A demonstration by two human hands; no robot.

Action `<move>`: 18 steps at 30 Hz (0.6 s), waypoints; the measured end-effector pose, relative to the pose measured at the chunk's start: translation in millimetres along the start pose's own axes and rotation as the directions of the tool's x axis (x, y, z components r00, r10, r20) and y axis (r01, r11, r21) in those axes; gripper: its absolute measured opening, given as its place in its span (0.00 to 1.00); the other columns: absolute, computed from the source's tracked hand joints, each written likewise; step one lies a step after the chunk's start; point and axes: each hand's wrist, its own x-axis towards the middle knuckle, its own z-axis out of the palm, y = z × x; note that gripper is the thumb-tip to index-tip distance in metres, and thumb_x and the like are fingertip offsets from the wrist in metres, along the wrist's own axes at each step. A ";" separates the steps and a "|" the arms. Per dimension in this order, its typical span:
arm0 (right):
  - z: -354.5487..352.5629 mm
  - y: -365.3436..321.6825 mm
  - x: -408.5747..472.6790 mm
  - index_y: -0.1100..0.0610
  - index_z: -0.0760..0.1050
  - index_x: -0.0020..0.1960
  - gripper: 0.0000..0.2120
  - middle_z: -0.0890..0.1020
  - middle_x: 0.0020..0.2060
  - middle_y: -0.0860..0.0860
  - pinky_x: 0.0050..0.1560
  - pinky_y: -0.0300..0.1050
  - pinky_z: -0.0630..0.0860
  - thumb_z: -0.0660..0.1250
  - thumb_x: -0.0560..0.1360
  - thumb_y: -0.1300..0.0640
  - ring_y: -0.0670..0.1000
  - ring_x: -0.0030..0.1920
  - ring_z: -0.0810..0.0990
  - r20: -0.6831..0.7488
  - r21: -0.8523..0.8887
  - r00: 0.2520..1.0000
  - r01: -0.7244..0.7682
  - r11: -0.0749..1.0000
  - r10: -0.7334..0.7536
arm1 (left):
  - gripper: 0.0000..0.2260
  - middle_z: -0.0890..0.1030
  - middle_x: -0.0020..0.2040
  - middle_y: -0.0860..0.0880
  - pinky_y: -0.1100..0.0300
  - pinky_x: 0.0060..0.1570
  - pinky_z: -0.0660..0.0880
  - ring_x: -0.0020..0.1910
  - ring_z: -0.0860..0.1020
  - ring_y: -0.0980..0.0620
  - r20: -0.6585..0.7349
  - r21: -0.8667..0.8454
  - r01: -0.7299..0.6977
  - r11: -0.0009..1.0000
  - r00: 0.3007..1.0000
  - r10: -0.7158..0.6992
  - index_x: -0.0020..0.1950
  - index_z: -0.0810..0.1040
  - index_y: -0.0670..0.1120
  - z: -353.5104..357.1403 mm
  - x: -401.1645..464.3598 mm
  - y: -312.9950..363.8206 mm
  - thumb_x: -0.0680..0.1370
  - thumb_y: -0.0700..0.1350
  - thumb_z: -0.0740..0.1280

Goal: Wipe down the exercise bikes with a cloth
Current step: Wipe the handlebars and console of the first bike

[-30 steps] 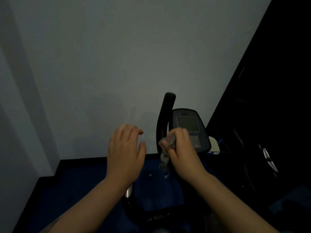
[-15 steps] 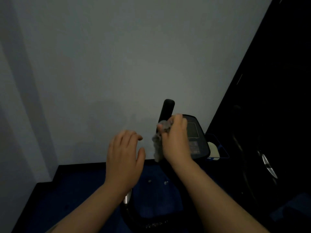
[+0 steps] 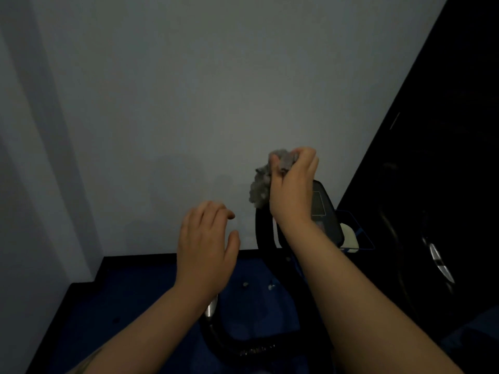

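Observation:
A black exercise bike stands below me, with its console point(image 3: 325, 209) at the centre right and its upright handlebar point(image 3: 263, 230) just left of it. My right hand point(image 3: 293, 187) is closed around a crumpled grey cloth point(image 3: 260, 184) at the top end of that handlebar, which the cloth and hand cover. My left hand point(image 3: 206, 244) hovers to the left, fingers apart, holding nothing, above the lower curved bar point(image 3: 216, 330) with its chrome joint point(image 3: 211, 306).
A pale wall fills the upper view, with a corner at the left. Blue floor point(image 3: 135, 306) with a dark skirting lies below. Another dark machine with a chrome part point(image 3: 438, 261) stands at the right. A blue-rimmed holder with a white object point(image 3: 349, 236) sits beside the console.
My right hand has slid the cloth up the upright handlebar from beside the console to its top end. My left hand has stayed nearly in place.

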 end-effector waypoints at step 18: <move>-12.3 46.9 -33.6 0.53 0.62 0.47 0.07 0.74 0.49 0.56 0.49 0.37 0.73 0.61 0.80 0.57 0.54 0.50 0.75 0.318 0.210 0.935 -0.231 0.950 0.157 | 0.09 0.75 0.52 0.51 0.58 0.61 0.61 0.55 0.70 0.51 0.009 -0.014 -0.006 1.000 1.000 0.006 0.53 0.74 0.47 0.1 0.7 -0.1 0.75 0.47 0.61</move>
